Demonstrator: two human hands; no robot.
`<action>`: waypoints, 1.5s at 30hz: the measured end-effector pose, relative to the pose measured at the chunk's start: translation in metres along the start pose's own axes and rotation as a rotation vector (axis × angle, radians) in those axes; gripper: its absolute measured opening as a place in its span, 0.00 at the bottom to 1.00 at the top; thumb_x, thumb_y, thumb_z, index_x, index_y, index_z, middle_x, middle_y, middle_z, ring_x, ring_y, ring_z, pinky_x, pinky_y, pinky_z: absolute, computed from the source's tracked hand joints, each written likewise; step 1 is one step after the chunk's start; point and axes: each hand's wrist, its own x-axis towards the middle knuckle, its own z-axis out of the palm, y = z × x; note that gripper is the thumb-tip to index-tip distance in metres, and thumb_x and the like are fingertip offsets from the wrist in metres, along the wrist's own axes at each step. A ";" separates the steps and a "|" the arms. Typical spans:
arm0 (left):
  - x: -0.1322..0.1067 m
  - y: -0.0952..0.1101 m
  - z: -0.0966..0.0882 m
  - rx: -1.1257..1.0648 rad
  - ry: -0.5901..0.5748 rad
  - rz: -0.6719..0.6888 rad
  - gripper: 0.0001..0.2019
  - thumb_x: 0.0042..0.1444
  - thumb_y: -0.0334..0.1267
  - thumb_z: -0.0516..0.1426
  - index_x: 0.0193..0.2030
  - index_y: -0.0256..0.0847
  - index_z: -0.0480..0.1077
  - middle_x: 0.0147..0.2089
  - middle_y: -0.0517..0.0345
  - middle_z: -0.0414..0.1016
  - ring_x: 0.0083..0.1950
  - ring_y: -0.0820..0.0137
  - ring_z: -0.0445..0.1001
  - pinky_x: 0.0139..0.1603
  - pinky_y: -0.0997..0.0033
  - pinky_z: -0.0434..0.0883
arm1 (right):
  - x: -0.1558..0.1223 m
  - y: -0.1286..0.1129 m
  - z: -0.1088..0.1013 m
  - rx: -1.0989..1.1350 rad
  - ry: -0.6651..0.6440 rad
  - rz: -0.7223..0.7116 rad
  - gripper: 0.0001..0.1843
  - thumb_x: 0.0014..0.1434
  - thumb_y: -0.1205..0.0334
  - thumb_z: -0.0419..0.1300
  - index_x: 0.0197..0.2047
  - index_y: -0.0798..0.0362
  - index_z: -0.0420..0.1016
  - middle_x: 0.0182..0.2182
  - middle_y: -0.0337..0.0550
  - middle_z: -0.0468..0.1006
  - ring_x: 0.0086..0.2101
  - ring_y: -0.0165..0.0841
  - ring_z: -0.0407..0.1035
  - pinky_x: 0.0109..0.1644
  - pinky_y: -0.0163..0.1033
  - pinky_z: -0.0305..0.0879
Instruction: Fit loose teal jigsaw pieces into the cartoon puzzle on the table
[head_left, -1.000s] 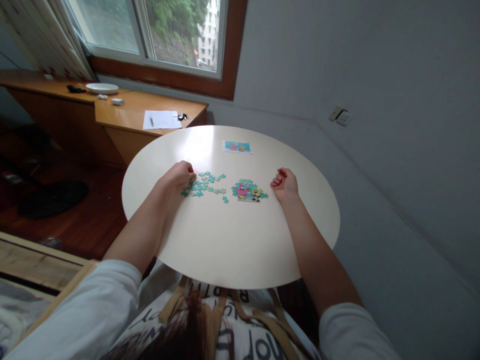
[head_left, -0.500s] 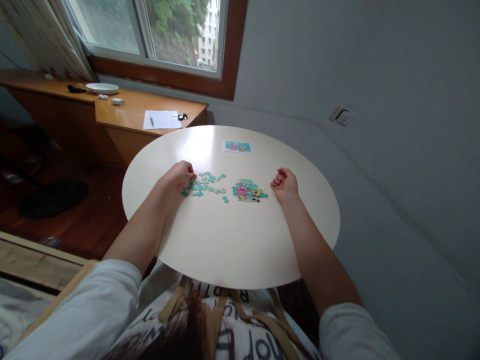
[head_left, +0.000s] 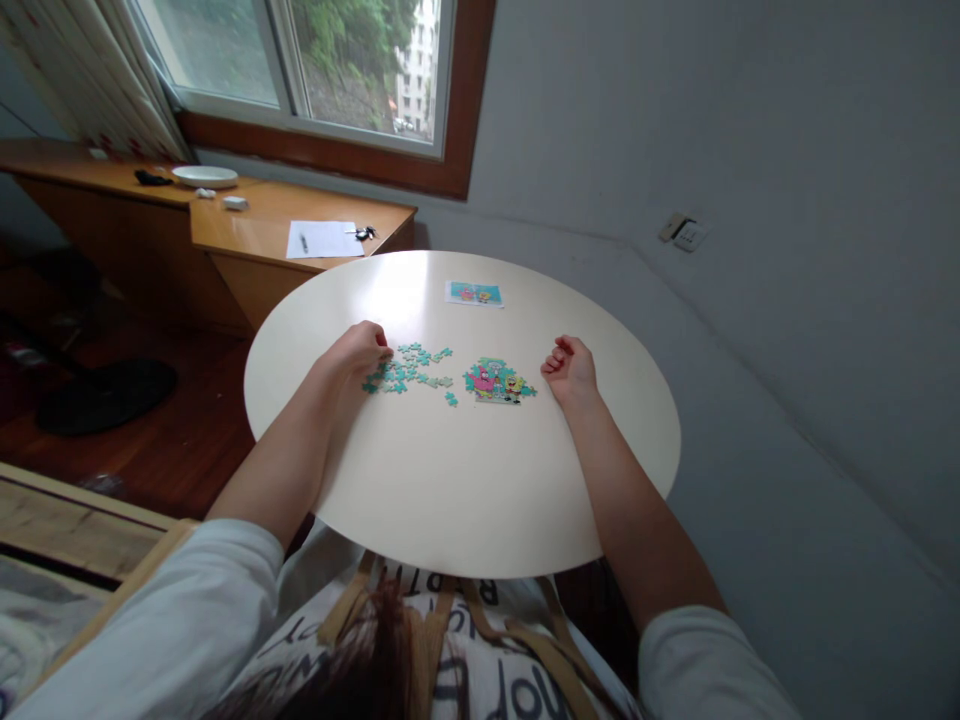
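Both my forearms rest on a round cream table (head_left: 457,490). My left hand (head_left: 358,350) lies curled, knuckles up, at the left edge of a scatter of loose teal puzzle pieces (head_left: 411,370), its fingertips touching them. A partly joined puzzle (head_left: 498,382) with pink and yellow cartoon figures sits in the middle. Just right of the puzzle, my right hand (head_left: 570,366) rests with fingers curled in loosely, and nothing shows in it. A small reference picture card (head_left: 473,293) lies farther back on the table.
A wooden desk (head_left: 247,225) stands behind the table on the left, under the window, with a sheet of paper and pen (head_left: 322,239), keys, and a white plate (head_left: 204,176). A grey wall with a socket (head_left: 684,232) runs along the right. A dark fan base (head_left: 105,395) sits on the floor.
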 end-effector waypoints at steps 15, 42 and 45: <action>0.000 0.001 -0.005 -0.075 -0.031 -0.003 0.07 0.41 0.37 0.64 0.26 0.36 0.75 0.27 0.54 0.77 0.28 0.70 0.71 0.26 0.76 0.64 | -0.001 0.000 0.001 -0.009 0.002 -0.017 0.09 0.50 0.63 0.57 0.23 0.52 0.60 0.09 0.27 0.52 0.12 0.20 0.44 0.15 0.26 0.43; -0.009 0.015 -0.013 -0.214 -0.153 0.045 0.16 0.47 0.32 0.54 0.40 0.36 0.79 0.25 0.56 0.74 0.23 0.74 0.66 0.26 0.77 0.63 | -0.004 0.000 0.003 -0.025 0.002 -0.002 0.09 0.51 0.63 0.56 0.23 0.53 0.60 0.10 0.27 0.52 0.12 0.20 0.45 0.15 0.26 0.44; -0.007 0.013 -0.012 -0.227 -0.125 0.032 0.17 0.47 0.32 0.54 0.42 0.35 0.79 0.22 0.58 0.72 0.22 0.75 0.64 0.24 0.77 0.62 | -0.005 0.000 0.003 -0.032 0.005 -0.004 0.10 0.51 0.63 0.56 0.23 0.52 0.59 0.09 0.27 0.52 0.12 0.20 0.45 0.15 0.26 0.43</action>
